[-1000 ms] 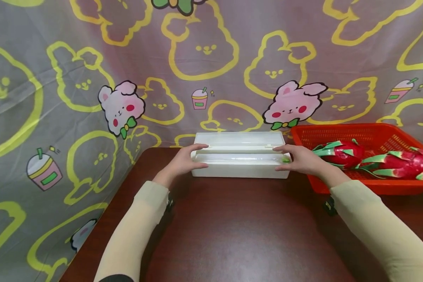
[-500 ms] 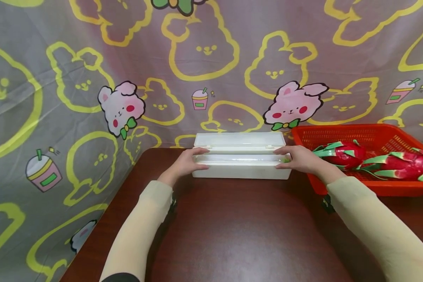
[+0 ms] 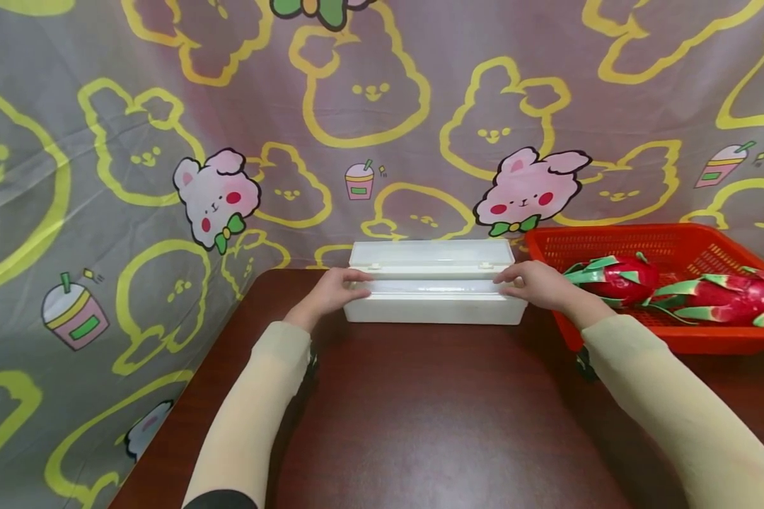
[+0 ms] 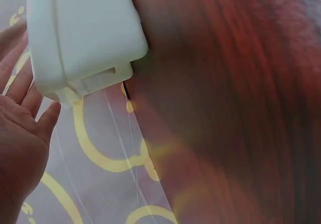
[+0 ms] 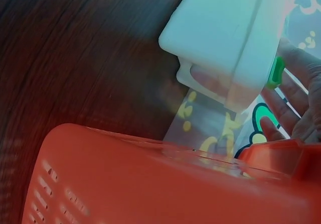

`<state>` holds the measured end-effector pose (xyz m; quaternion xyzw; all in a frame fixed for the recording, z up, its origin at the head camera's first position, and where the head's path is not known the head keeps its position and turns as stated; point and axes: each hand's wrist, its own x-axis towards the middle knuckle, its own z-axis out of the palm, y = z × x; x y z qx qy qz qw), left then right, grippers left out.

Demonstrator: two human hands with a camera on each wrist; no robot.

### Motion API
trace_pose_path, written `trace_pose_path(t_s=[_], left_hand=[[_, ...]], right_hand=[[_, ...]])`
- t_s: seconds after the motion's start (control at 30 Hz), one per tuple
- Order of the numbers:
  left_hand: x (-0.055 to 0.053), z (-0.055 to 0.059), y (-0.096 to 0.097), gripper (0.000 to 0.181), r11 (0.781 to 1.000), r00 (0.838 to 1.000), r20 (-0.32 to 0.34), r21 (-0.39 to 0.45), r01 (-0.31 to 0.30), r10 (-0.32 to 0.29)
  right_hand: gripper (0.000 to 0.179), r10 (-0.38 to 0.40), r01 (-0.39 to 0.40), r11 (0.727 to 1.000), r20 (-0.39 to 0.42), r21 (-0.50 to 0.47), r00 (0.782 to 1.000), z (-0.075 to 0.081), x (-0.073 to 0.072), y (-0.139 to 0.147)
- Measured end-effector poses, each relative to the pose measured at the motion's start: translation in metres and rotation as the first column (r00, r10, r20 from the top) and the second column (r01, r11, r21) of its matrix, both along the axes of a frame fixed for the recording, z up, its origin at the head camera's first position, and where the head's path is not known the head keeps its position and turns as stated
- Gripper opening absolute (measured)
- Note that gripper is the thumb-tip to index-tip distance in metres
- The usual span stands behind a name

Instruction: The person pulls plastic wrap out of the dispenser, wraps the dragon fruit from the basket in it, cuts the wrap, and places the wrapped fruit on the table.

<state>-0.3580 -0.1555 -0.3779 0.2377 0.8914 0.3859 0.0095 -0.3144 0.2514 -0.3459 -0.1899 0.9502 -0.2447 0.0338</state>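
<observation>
Against the wall stands a white cling film dispenser (image 3: pixel 433 309), its lid (image 3: pixel 433 251) raised at the back. A clear roll (image 3: pixel 433 286) shows in the slot along its top. My left hand (image 3: pixel 327 293) is at the left end, thumb and fingers apart at the slot. In the left wrist view its fingers extend along the box's far side, with the thumb near a corner. My right hand (image 3: pixel 541 286) is at the other end, fingertips over the slot; beside them, a green slider (image 5: pixel 276 73) shows in the right wrist view.
Right of the dispenser is a red plastic basket (image 3: pixel 611 339) holding a dragon fruit (image 3: pixel 624 279) and another dragon fruit (image 3: pixel 732 297). Its side lies close to my right hand. A bunny-printed cloth (image 3: pixel 388 127) hangs behind the dark wooden table (image 3: pixel 446 410).
Both hands have drawn their thumbs up from the dispenser's front toward the slot, nearer to the fingers. The green slider is now hidden behind my right hand in the head view.
</observation>
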Motion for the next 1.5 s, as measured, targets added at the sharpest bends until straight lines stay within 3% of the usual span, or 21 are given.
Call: trace_pose_path(t_s=[0.3, 0.53, 0.93, 1.17, 1.5], left_hand=[[-0.007, 0.003, 0.001, 0.023, 1.000, 1.000, -0.008, -0.023, -0.005, 0.004], [-0.011, -0.002, 0.003, 0.015, 0.999, 0.998, -0.066, -0.034, 0.008, -0.010], [-0.008, -0.003, 0.006, 0.011, 0.996, 0.995, -0.053, 0.024, -0.087, 0.088], [-0.010, -0.002, 0.007, 0.012, 0.994, 0.993, -0.082, 0.077, -0.082, 0.088], [-0.009, -0.001, 0.007, 0.009, 0.993, 0.991, -0.072, 0.048, -0.107, 0.110]], right_hand=[[0.023, -0.013, 0.014, 1.000, 0.012, -0.027, 1.000, -0.002, -0.005, -0.005], [0.022, -0.027, 0.027, 0.999, -0.002, -0.023, 1.000, -0.004, -0.008, -0.008], [0.018, -0.033, 0.032, 0.999, -0.071, -0.021, 0.997, -0.004, -0.008, -0.005], [0.017, -0.025, 0.021, 0.999, -0.075, -0.050, 0.997, -0.004, -0.009, -0.001], [0.016, -0.050, 0.045, 0.997, -0.083, -0.061, 0.995, -0.003, -0.009, -0.003]])
